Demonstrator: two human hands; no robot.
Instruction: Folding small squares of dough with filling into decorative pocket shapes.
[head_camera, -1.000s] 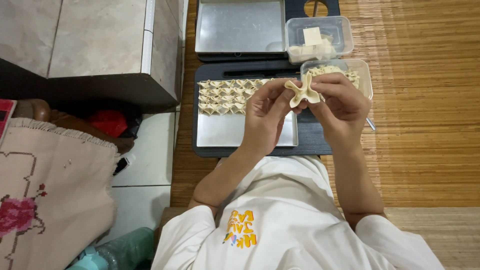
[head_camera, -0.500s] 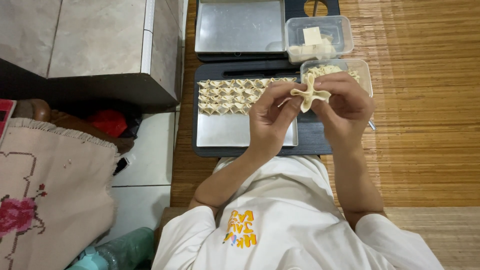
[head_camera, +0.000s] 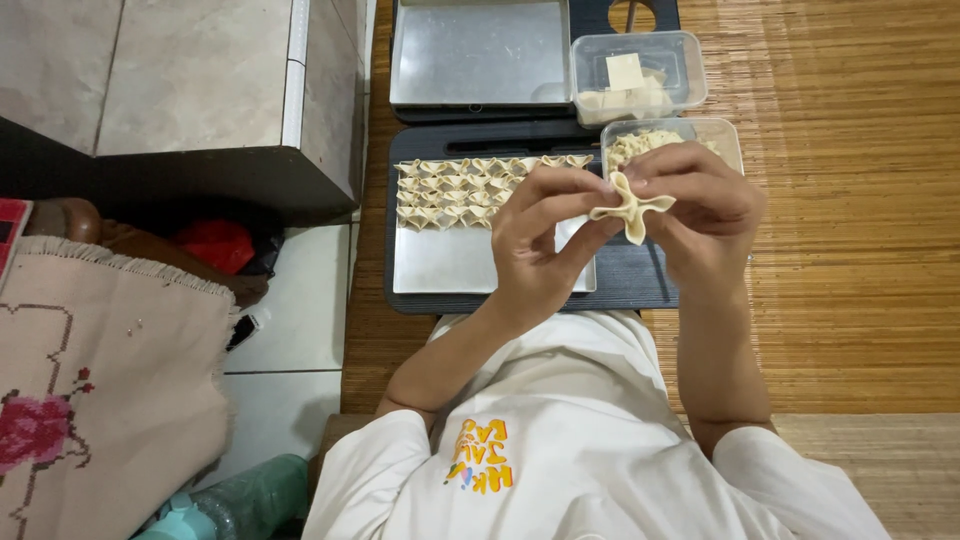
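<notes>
Both hands pinch one pale folded dumpling (head_camera: 632, 207) held above a metal tray. My left hand (head_camera: 540, 245) grips its left side with fingertips, and my right hand (head_camera: 700, 205) closes on its right side. Beneath them lies the metal tray (head_camera: 450, 265) on a dark board, carrying several rows of folded dumplings (head_camera: 470, 185) along its far half. A clear tub of filling (head_camera: 725, 135) sits just behind my right hand, partly hidden by it. Further back a clear tub of square wrappers (head_camera: 635, 85) stands beside an empty metal tray (head_camera: 475, 55).
A woven bamboo mat (head_camera: 850, 230) covers the floor to the right. A tiled block with a dark side (head_camera: 200, 90) rises at the left. A pink embroidered cloth (head_camera: 90, 390) and a green bottle (head_camera: 235, 505) lie at the lower left.
The dumpling and both hands have shifted slightly right and lower over the tray, and the fingers have pressed its folds closer together.
</notes>
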